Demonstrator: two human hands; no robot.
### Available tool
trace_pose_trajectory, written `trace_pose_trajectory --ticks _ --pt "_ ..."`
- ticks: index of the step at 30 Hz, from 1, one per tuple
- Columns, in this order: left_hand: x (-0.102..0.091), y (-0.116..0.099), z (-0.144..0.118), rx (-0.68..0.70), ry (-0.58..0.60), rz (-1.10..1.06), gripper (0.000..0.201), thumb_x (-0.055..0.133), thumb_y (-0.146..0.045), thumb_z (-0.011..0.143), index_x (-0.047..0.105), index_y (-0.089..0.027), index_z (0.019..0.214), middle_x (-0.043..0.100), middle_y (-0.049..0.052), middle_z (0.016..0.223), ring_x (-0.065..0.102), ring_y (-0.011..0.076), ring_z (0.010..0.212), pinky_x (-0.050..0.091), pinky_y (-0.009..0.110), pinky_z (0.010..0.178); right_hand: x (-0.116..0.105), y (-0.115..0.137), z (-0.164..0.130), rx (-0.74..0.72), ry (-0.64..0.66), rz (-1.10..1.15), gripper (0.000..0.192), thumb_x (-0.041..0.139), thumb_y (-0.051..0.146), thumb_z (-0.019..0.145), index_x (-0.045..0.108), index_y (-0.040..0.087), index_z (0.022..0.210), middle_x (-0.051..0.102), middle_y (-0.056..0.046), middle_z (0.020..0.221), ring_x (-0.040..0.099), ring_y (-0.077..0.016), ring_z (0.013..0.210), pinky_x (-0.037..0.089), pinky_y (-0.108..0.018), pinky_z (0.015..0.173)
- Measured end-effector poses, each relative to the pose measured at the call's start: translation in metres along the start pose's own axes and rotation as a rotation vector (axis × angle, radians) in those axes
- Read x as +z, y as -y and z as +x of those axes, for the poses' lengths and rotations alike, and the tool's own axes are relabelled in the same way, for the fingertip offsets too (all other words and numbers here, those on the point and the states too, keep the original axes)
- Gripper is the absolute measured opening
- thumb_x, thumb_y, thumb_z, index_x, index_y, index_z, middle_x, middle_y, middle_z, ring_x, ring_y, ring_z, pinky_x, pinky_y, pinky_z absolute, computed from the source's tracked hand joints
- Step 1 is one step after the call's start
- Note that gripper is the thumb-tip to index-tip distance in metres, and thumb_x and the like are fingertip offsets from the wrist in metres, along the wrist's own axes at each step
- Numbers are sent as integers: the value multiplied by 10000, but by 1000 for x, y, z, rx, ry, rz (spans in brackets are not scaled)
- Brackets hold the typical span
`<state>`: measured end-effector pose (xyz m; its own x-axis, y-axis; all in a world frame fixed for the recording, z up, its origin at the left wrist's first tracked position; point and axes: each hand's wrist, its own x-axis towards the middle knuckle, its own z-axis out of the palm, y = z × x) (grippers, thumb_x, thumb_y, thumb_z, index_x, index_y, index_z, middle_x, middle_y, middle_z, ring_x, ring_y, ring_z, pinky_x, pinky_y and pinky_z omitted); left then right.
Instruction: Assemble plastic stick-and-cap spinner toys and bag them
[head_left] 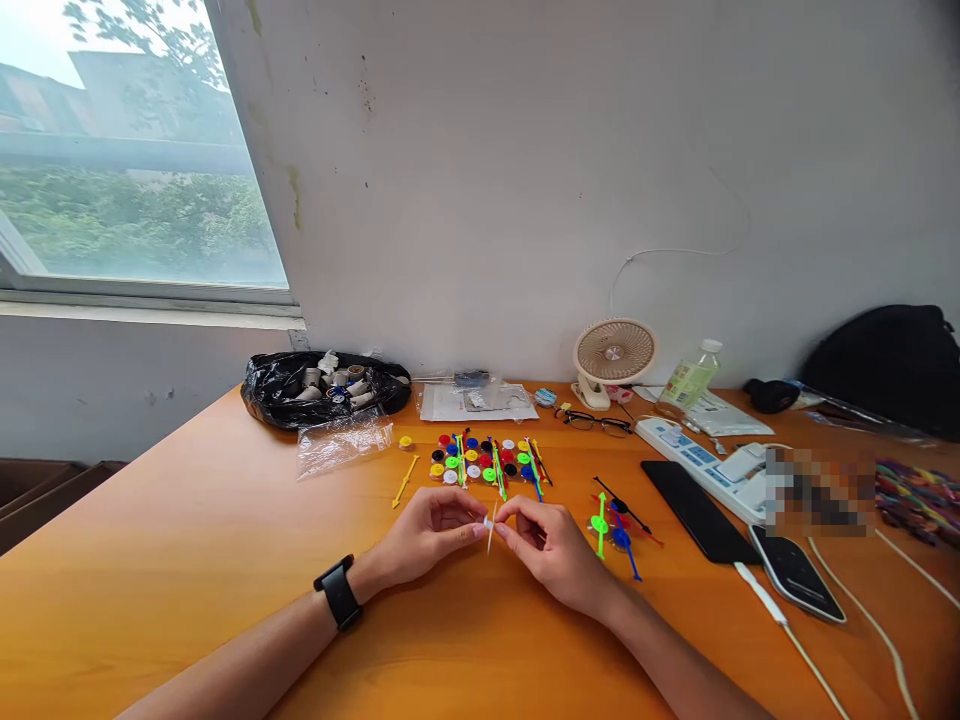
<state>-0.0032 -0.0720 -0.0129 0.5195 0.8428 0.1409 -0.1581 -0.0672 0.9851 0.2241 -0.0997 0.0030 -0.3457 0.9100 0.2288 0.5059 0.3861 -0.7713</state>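
Note:
Between my two hands, near the middle of the table, is a thin white arrow-shaped pointer [491, 540]. My left hand [431, 535] pinches a small white round piece [487, 522] set against the pointer's middle. With thumb and forefinger, my right hand [551, 550] grips the pointer from the other side. Just beyond my fingers lie rows of small coloured discs [472, 457], with several coloured arrow pointers across them. A yellow arrow [406, 482] rests by itself to their left. Right of my right hand is a group of arrows joined to discs, among them a green arrow [599, 525].
At the back left sits a black plastic bag [259, 385] beside a clear bag [341, 445]. A small fan [615, 350], glasses [592, 422] and a bottle [690, 380] stand or lie farther back. A power strip [690, 460], phone [795, 575] and cables fill the right side.

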Motion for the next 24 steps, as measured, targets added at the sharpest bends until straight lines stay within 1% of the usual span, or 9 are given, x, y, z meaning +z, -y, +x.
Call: trace_pose_trajectory --ticks 4,9,15,19,22,24 --pt "0 0 0 0 2 8 297 838 -351 839 750 -141 1030 754 84 1026 708 187 916 569 313 879 0 0 -1 1 12 -15 190 594 366 999 703 214 960 410 60 630 389 -118 582 293 -255 562" --pt "0 1 -1 -10 13 15 309 835 -369 840 750 -146 1036 763 95 1050 716 213 966 569 338 911 1 -1 -1 -5 16 -26 184 595 359 999 699 211 968 411 64 621 388 -116 579 292 -256 567" --pt "0 0 -1 -5 6 43 325 833 -391 836 752 -144 1032 765 102 1048 718 224 969 572 357 917 2 0 -1 -11 24 -21 190 592 359 1001 695 203 969 412 63 630 390 -114 585 293 -255 569" --pt "1 -2 -1 0 1 49 314 831 -388 839 750 -149 1026 765 100 1044 718 224 966 576 353 908 1 2 -1 -6 28 3 207 570 385 1014 675 207 1013 409 63 640 394 -117 586 307 -251 567" --pt "1 -2 -1 15 -3 87 312 817 -392 854 748 -149 1037 763 101 1043 718 212 940 580 332 876 0 5 -2 -16 19 55 225 573 415 1012 637 210 1078 485 46 694 453 -129 628 358 -247 592" --pt "3 -3 -3 37 2 120 310 799 -397 871 741 -149 1048 762 103 1052 720 211 940 582 331 874 0 9 -2 -28 37 100 233 562 430 1019 621 211 1070 566 19 766 517 -142 694 406 -250 642"
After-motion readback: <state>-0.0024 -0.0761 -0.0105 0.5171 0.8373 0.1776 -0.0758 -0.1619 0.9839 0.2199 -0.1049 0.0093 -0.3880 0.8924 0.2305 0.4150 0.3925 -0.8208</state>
